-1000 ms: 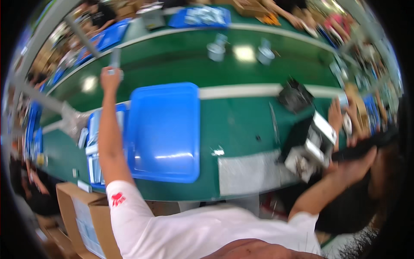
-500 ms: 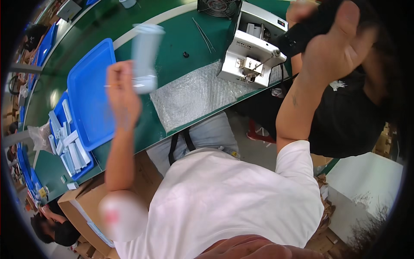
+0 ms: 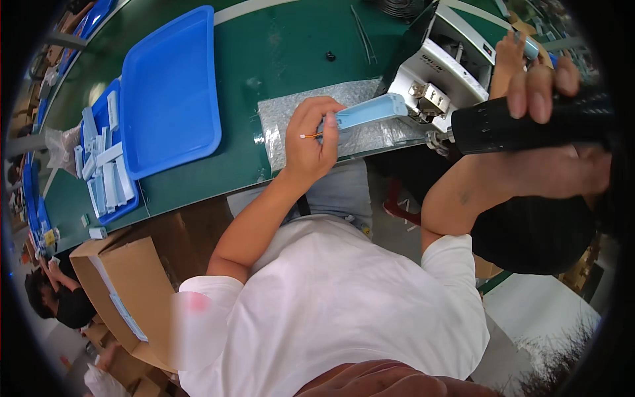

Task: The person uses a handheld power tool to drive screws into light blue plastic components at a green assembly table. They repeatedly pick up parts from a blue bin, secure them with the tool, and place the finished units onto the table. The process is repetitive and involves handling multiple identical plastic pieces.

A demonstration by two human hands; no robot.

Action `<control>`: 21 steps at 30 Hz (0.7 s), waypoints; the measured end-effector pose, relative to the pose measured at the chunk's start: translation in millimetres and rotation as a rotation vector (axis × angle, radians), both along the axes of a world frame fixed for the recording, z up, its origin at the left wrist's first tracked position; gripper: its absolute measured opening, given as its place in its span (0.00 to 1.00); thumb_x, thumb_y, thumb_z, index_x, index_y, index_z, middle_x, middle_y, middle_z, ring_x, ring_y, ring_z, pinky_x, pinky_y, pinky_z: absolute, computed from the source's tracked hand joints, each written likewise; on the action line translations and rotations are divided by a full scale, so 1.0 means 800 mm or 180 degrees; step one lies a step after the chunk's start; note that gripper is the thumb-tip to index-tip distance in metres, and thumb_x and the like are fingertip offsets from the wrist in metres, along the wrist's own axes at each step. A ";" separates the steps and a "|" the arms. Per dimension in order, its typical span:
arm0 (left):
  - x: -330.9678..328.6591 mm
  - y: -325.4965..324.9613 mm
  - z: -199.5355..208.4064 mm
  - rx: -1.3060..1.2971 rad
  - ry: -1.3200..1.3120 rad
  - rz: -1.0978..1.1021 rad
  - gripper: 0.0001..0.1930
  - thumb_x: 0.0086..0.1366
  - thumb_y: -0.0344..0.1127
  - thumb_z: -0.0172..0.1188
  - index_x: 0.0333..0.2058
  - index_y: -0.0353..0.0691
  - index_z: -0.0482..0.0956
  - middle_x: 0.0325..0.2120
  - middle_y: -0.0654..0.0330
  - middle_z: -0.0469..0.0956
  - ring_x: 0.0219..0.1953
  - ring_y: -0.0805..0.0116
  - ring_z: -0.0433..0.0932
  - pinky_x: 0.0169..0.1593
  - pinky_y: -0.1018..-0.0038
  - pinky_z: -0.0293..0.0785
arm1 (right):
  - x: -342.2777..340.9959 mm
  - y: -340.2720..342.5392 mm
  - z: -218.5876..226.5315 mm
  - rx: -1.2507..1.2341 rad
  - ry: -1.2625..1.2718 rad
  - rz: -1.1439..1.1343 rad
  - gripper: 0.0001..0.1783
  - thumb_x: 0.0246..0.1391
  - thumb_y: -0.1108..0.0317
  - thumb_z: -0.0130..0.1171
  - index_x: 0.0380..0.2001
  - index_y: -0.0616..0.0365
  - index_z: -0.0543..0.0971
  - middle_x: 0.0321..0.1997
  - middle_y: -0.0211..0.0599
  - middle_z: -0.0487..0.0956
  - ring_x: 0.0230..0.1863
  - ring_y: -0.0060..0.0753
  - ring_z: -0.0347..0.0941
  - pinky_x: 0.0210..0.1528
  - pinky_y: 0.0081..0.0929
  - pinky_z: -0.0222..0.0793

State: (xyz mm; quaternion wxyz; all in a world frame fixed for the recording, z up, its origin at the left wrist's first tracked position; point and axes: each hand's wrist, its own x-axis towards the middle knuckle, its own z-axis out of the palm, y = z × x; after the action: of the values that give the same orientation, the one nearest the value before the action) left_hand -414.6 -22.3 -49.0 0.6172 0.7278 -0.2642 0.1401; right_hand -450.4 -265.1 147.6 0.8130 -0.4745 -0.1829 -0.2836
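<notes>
My left hand (image 3: 309, 137) is closed on a light-blue plastic casing (image 3: 370, 111), long and trough-shaped. A thin wire with a small white plug (image 3: 307, 136) sticks out beside my fingers. The far end of the casing reaches toward the front of a screw feeder (image 3: 436, 69), a white and black box with a metal pick-up block. My right hand (image 3: 539, 91) is wrapped round a thick black electric screwdriver (image 3: 486, 127), held almost level. Its metal tip points left, just below the feeder and close to the casing's end; I cannot tell whether they touch.
Bubble wrap (image 3: 281, 119) lies under my left hand. A blue tray (image 3: 169, 99) overlaps another holding several light-blue casings (image 3: 109, 175). Tweezers (image 3: 362, 33) and a small black part (image 3: 330, 56) lie beyond. Another person's hand (image 3: 506, 63) is behind the feeder. A cardboard box (image 3: 126, 291) stands lower left.
My left hand has brought the casing right, from beside the tray to the feeder's front. My right hand has lowered the screwdriver, which now lies flatter. The whole view has shifted.
</notes>
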 end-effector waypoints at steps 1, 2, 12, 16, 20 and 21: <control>0.000 0.000 0.000 0.0005 -0.0021 -0.0055 0.07 0.68 0.26 0.52 0.38 0.33 0.80 0.36 0.49 0.79 0.38 0.52 0.78 0.44 0.64 0.74 | -0.001 0.000 0.007 0.0022 -0.0038 -0.0137 0.53 0.47 0.21 0.54 0.45 0.70 0.69 0.39 0.46 0.72 0.31 0.35 0.68 0.33 0.31 0.64; -0.001 0.001 -0.001 0.0005 -0.0020 -0.0059 0.08 0.68 0.26 0.51 0.38 0.33 0.80 0.36 0.49 0.79 0.38 0.52 0.78 0.44 0.64 0.74 | 0.011 0.008 -0.003 -0.0020 -0.0174 -0.0054 0.53 0.47 0.21 0.53 0.46 0.70 0.69 0.40 0.46 0.72 0.31 0.36 0.68 0.32 0.32 0.64; -0.001 0.004 0.003 -0.0150 0.0174 -0.0137 0.09 0.67 0.26 0.49 0.37 0.33 0.79 0.36 0.49 0.79 0.37 0.52 0.78 0.43 0.63 0.74 | 0.066 0.027 -0.035 -0.0297 0.0001 -0.1173 0.52 0.50 0.19 0.50 0.44 0.68 0.69 0.38 0.48 0.74 0.28 0.39 0.70 0.29 0.35 0.69; 0.001 0.008 0.000 0.0039 0.0043 -0.0217 0.13 0.72 0.27 0.43 0.39 0.29 0.79 0.39 0.48 0.79 0.39 0.60 0.79 0.44 0.71 0.74 | 0.072 0.032 -0.034 -0.0487 0.0156 -0.1424 0.52 0.50 0.20 0.51 0.44 0.68 0.69 0.38 0.48 0.74 0.28 0.39 0.70 0.30 0.35 0.69; 0.001 0.004 0.003 -0.0142 0.0165 -0.0162 0.09 0.67 0.25 0.48 0.36 0.33 0.79 0.36 0.49 0.79 0.37 0.52 0.78 0.43 0.63 0.74 | 0.073 0.037 -0.037 -0.0388 0.0238 -0.1377 0.51 0.50 0.20 0.51 0.45 0.67 0.69 0.38 0.48 0.74 0.29 0.39 0.70 0.31 0.35 0.69; 0.001 0.003 0.003 -0.0163 0.0145 -0.0159 0.09 0.67 0.25 0.48 0.36 0.33 0.79 0.36 0.49 0.79 0.37 0.52 0.78 0.43 0.63 0.74 | 0.071 0.031 -0.038 -0.0298 0.0235 -0.1272 0.51 0.50 0.20 0.51 0.45 0.67 0.69 0.38 0.48 0.74 0.28 0.39 0.70 0.31 0.35 0.69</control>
State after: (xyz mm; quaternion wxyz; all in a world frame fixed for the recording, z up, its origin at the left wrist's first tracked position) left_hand -413.9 -19.7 -46.3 0.6447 0.7079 -0.2646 0.1148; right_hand -393.4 -240.6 117.3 0.7238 -0.5487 -0.0682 -0.4128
